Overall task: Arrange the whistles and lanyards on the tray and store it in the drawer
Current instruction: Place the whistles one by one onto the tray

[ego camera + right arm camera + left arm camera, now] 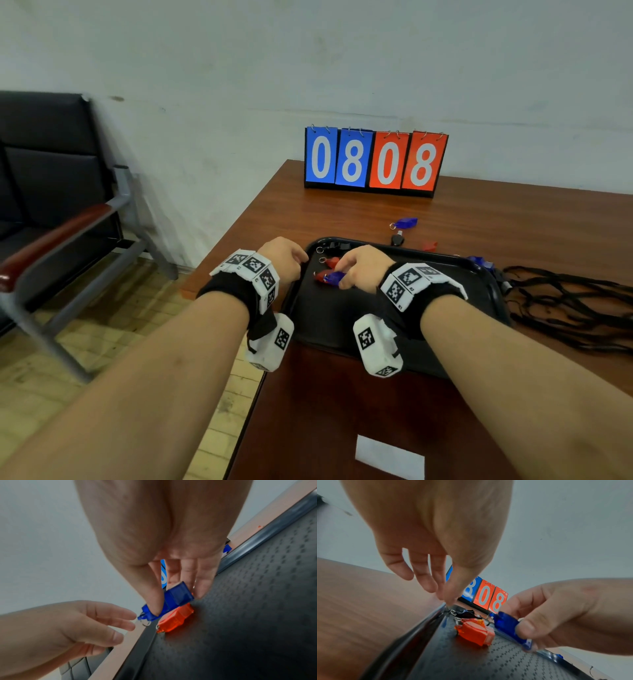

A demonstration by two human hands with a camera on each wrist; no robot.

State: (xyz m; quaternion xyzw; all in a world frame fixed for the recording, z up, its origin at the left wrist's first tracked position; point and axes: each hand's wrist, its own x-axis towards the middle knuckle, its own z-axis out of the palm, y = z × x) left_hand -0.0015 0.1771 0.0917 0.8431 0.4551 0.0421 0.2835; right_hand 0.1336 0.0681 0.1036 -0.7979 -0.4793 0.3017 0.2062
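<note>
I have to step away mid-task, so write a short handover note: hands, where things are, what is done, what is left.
Right hand pinches a blue whistle just above the tray, beside an orange whistle lying there. Left hand open, holding nothing, at the tray's left rim.
On tray: black whistle, two orange.
Still on table: blue whistle, black whistle, red whistle, lanyards.
Left: set this one down, gather the rest, store the tray.
</note>
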